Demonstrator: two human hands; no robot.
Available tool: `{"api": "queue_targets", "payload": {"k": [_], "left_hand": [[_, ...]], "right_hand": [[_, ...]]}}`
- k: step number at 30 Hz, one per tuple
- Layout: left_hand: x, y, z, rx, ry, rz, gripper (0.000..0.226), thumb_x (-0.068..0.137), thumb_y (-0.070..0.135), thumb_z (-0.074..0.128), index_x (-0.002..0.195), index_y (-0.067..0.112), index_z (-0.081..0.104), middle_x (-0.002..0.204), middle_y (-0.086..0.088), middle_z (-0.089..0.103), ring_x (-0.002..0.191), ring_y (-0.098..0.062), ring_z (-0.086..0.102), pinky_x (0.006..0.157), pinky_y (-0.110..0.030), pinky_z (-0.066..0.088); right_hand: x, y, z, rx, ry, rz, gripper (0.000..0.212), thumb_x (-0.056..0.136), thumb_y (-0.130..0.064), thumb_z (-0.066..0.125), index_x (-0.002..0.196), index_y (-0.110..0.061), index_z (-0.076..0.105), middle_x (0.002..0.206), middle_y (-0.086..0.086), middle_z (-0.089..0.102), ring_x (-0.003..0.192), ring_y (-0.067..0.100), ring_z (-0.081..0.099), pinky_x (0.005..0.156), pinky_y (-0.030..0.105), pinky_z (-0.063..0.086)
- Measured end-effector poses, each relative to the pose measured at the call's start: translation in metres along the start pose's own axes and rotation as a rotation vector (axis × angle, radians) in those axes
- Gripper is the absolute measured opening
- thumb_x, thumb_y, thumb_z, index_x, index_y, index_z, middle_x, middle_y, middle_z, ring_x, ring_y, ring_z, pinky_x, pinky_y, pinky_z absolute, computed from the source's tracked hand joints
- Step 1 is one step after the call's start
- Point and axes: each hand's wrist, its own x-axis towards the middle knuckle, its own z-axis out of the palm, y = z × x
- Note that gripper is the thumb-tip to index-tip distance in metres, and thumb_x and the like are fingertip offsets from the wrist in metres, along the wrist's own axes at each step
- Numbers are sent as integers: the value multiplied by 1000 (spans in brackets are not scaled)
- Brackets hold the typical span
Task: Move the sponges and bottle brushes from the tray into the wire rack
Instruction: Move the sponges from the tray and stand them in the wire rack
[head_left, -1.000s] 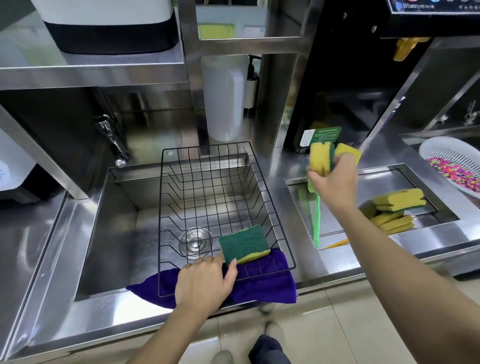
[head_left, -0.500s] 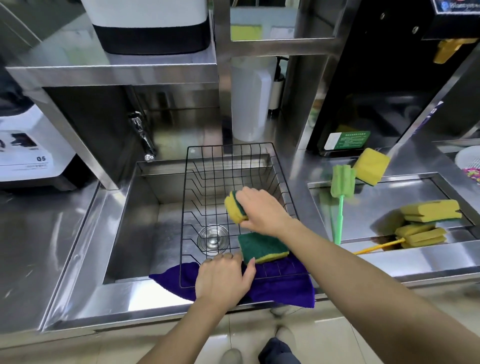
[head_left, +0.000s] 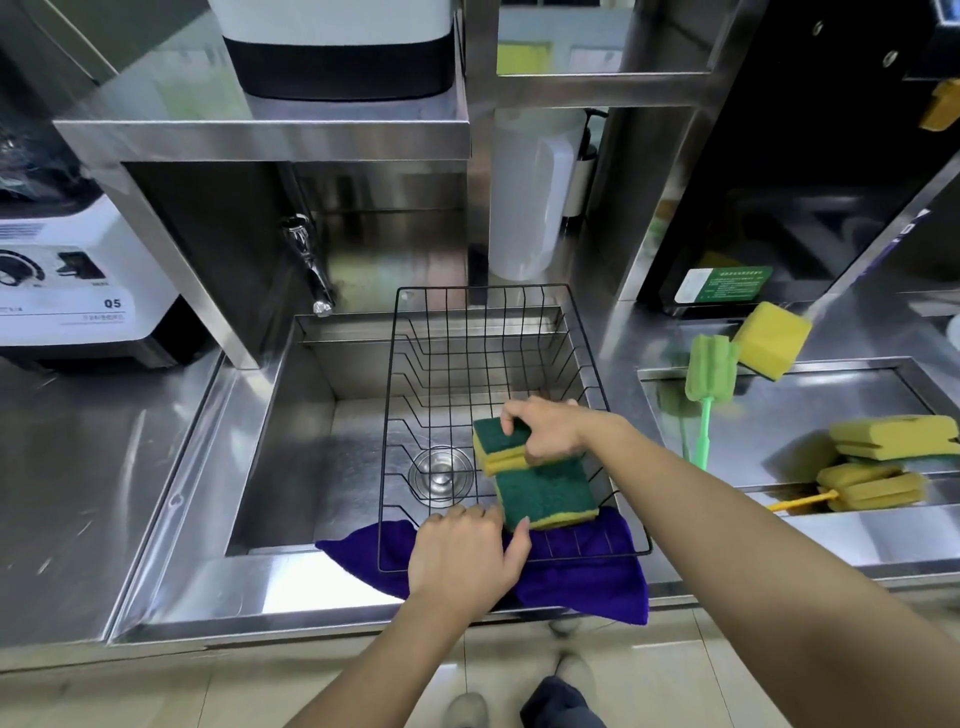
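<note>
The left hand (head_left: 462, 558) rests flat on the wire rack (head_left: 470, 364), fingers loose, holding nothing. The rack holds 2 sponges: right hand (head_left: 548, 428) fingers pinch 1 (head_left: 496, 441); at its 6 o'clock lies another (head_left: 545, 493). Tray (head_left: 779, 421): 1 green brush (head_left: 709, 371), stacked sponges (head_left: 891, 436), uncountable.

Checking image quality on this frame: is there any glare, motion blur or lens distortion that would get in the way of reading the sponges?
Head view: wide-angle bending bows the shelf edges; bright glare sits on the steel counter in front of the sink; the green bottle brush and the floor look smeared; the right hand and its sponge in the wire rack read sharply.
</note>
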Motion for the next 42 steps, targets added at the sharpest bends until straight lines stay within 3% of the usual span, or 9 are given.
{"api": "queue_targets", "payload": {"k": [4, 7, 12, 15, 18, 22, 29, 36, 42], "left_hand": [[1, -1, 1, 3, 14, 4, 48, 83, 49, 35, 54, 17, 57, 45, 0, 53, 40, -20, 50, 40, -25, 31], [2, -1, 5, 0, 40, 12, 48, 83, 48, 36, 55, 16, 58, 46, -1, 54, 41, -21, 50, 40, -24, 32], [2, -2, 7, -4, 53, 28, 48, 83, 47, 37, 54, 15, 58, 47, -2, 55, 41, -22, 51, 40, -26, 35], [2, -3, 10, 4, 67, 38, 49, 84, 47, 36, 55, 14, 59, 48, -2, 56, 42, -22, 51, 41, -26, 37], [2, -3, 9, 13, 61, 42, 48, 83, 46, 36, 56, 14, 60, 48, -2, 56, 41, -22, 51, 40, -27, 37], [3, -2, 9, 20, 83, 42, 45, 82, 44, 38, 60, 13, 63, 51, -3, 58, 43, -23, 53, 41, -28, 37], [2, -3, 6, 19, 71, 33, 45, 80, 45, 38, 63, 14, 65, 50, -2, 59, 44, -22, 55, 42, -26, 37], [1, -3, 5, 18, 51, 41, 46, 82, 46, 38, 66, 13, 66, 52, -1, 60, 46, -20, 56, 44, -27, 40], [8, 9, 1, -5, 23, 84, 50, 84, 55, 35, 64, 17, 60, 60, -2, 62, 57, -23, 59, 54, -31, 43]], "right_hand": [[5, 6, 3, -83, 140, -29, 38, 70, -9, 67, 90, -21, 37, 101, 2, 38, 103, 25, 38, 86, 41, 28], [4, 9, 5, -131, 250, -68, 36, 71, -6, 63, 89, -21, 36, 100, 1, 34, 105, 25, 37, 89, 42, 31], [1, 14, 7, -124, 18, 27, 31, 73, -4, 57, 95, -19, 42, 107, 4, 35, 113, 26, 37, 95, 42, 30], [-4, 7, -8, -58, 51, 9, 35, 77, -21, 62, 110, -21, 52, 128, 5, 40, 123, 26, 35, 101, 45, 25], [-4, -6, 1, -45, 181, -108, 53, 83, -43, 60, 133, -36, 43, 153, 2, 24, 141, 25, 18, 111, 54, 13], [1, -17, 35, -320, 36, -129, 58, 85, -56, 52, 139, -40, 37, 161, 0, -1, 148, 27, -7, 112, 67, -2], [0, -13, 42, -426, 109, -6, 58, 84, -63, 45, 132, -33, 40, 160, -2, 2, 146, 29, 3, 104, 67, 22], [-1, -14, 41, -320, 79, -38, 71, 86, -64, 44, 146, -31, 25, 161, 0, -6, 148, 27, -6, 112, 67, 4], [-33, 14, 9, -62, 484, -44, 63, 91, -49, 49, 145, -21, 30, 152, 4, 30, 139, 22, 30, 111, 48, 21]]}}
